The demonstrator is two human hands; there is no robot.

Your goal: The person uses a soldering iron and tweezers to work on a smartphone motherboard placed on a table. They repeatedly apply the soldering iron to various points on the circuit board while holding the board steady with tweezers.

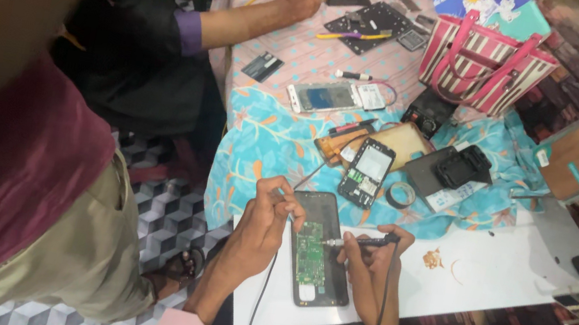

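Here opened phone between hands: left pinches wire, right grips soldering iron.

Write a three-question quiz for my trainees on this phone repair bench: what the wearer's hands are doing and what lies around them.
1. True or false: the opened phone under the hands shows a green circuit board.
2. What does the right hand hold? A) a thin dark pen-like tool B) a roll of tape C) a striped bag
3. Fill in: the opened phone lies on a ___ board, and the left hand is at its upper left edge.

Key
1. True.
2. A; its tip points at the top of the circuit board.
3. White.
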